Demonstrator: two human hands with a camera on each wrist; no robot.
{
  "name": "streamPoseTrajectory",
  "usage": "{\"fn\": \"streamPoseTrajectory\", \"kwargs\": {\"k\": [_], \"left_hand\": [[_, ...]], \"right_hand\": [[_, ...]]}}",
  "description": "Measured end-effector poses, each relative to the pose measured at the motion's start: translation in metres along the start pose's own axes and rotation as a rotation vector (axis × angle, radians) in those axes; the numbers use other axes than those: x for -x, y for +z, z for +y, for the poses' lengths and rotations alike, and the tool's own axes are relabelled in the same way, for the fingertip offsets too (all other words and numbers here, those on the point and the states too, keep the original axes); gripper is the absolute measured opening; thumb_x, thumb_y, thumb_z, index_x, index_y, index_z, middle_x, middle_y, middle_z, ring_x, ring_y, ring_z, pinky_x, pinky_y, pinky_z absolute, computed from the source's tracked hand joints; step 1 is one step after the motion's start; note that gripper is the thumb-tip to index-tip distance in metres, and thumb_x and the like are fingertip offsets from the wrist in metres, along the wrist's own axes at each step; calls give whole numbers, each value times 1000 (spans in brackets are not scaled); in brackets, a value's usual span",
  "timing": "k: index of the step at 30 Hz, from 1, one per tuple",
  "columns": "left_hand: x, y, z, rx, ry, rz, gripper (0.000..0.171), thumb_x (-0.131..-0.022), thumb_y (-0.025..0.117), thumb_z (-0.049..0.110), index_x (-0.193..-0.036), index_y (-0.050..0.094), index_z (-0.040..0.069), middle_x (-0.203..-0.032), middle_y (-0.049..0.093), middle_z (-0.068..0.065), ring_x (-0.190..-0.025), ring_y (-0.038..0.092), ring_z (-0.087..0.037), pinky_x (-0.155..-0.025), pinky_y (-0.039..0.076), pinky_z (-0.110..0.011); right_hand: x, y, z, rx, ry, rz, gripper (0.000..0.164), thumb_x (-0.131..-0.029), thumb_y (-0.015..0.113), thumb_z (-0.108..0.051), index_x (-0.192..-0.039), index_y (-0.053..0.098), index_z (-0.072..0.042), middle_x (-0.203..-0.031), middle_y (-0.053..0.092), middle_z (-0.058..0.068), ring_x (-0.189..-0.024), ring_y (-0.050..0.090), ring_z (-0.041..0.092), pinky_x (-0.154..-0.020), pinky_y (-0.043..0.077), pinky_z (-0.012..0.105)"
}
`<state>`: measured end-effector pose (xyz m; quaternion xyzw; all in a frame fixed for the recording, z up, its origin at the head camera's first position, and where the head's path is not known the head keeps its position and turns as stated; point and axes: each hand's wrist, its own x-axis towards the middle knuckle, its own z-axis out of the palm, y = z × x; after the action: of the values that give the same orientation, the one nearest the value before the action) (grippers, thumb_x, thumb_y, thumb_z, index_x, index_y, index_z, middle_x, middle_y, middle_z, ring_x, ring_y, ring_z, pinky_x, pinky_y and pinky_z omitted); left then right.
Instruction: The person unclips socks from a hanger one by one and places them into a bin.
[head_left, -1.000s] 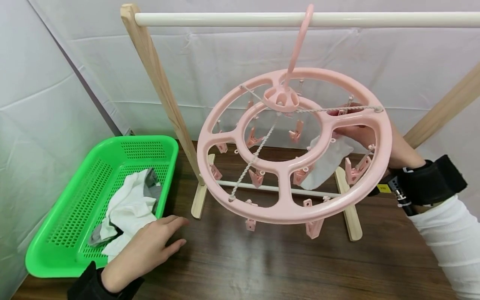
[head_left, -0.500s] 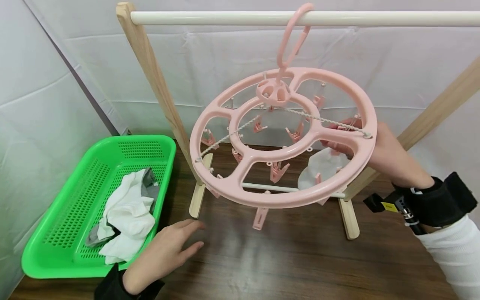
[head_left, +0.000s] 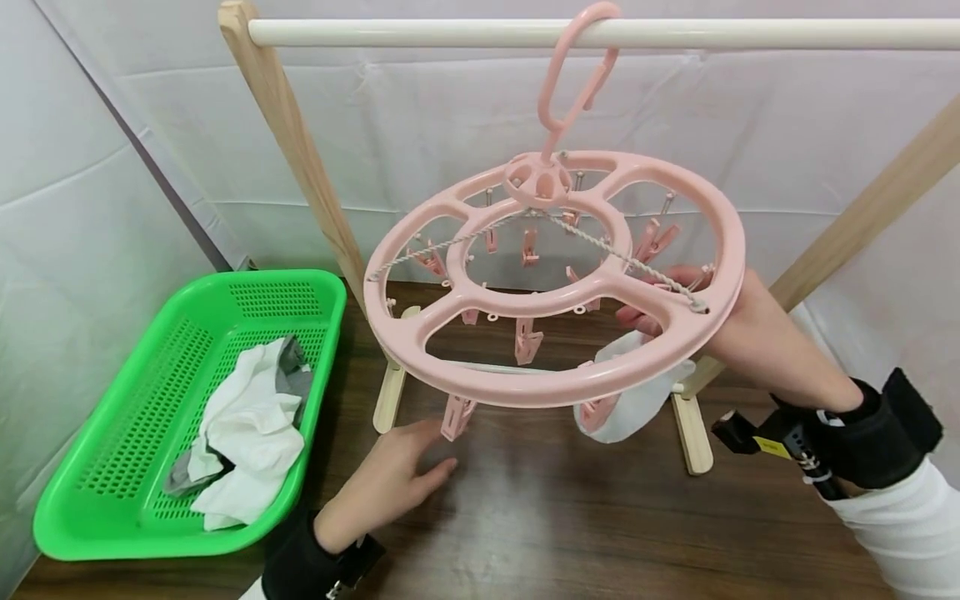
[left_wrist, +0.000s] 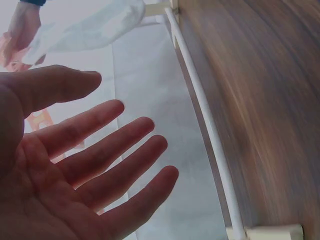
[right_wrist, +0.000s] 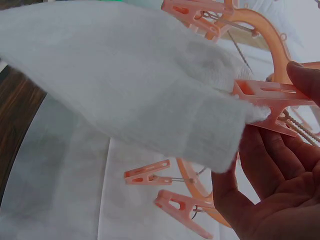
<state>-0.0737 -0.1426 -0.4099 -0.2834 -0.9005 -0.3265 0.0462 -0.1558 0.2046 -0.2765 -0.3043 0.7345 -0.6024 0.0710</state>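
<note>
A round pink clip hanger (head_left: 480, 383) hangs by its hook from a white rail. At its right side my right hand (head_left: 738, 325) reaches under the ring. In the right wrist view, thumb and fingers pinch a pink clothespin (right_wrist: 265, 92), and the cuff of a white sock (right_wrist: 125, 75) lies at its jaws. The sock dangles below the ring, partly behind it in the head view. My left hand (head_left: 390, 479) holds nothing; its fingers spread apart in the left wrist view, below the hanger's left front, near a dangling clothespin (head_left: 457, 415).
To the left stands a green basket (head_left: 120, 546) with white and grey cloth items (head_left: 251, 425) inside. A wooden rack leg (head_left: 292, 142) rises beside it, supporting the white rail (head_left: 412, 33). Dark wood floor (head_left: 540, 533) lies beneath, with white sheeting behind.
The hanger has turned, bringing its right side and the sock nearer to me. My right hand has come lower with it. My left hand has moved right, away from the basket.
</note>
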Motion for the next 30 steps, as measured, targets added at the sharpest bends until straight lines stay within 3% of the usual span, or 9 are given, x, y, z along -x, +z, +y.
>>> {"fn": "streamPoseTrajectory", "kwargs": {"k": [5,11,13,18,25,30], "left_hand": [[-16,10,0,82,92,22,39,-86,71,2,-123,62,2,-122,63,-12,-105,63,-25,-86,50,-38],[-37,20,0,168,266,43,47,-80,74,-5,-123,56,-2,-120,59,-19,-103,62,-29,-86,50,-33],[-45,22,0,237,252,-9,47,-82,72,-5,-125,54,-5,-121,57,-20,-106,60,-31,-88,50,-34],[-63,24,-3,376,131,-134,46,-88,69,3,-130,52,-5,-128,56,-19,-116,55,-30,-93,48,-39],[-89,29,1,444,239,-129,51,-84,76,9,-130,56,2,-129,58,-7,-121,49,-10,-100,39,-29],[-105,30,15,505,283,-170,41,-80,79,10,-115,59,3,-105,60,-1,-101,51,-5,-93,42,-24]], "right_hand": [[0,7,0,-53,-24,-37,32,-92,57,9,-123,61,4,-97,70,22,-96,68,24,-78,52,26],[2,13,-1,-31,-17,-29,30,-92,58,8,-121,62,4,-96,70,21,-96,67,23,-78,51,26],[3,14,-2,-30,-10,-42,31,-92,58,8,-122,62,3,-99,70,20,-98,66,23,-79,51,26],[5,20,-1,-24,0,-57,31,-92,57,9,-122,62,2,-101,70,18,-102,64,20,-81,50,26],[5,27,0,68,-16,-52,29,-91,59,9,-116,67,-2,-101,71,15,-105,59,16,-79,48,24],[3,33,0,128,-37,-47,28,-88,64,7,-113,70,-5,-100,71,11,-97,55,15,-74,46,23]]}}
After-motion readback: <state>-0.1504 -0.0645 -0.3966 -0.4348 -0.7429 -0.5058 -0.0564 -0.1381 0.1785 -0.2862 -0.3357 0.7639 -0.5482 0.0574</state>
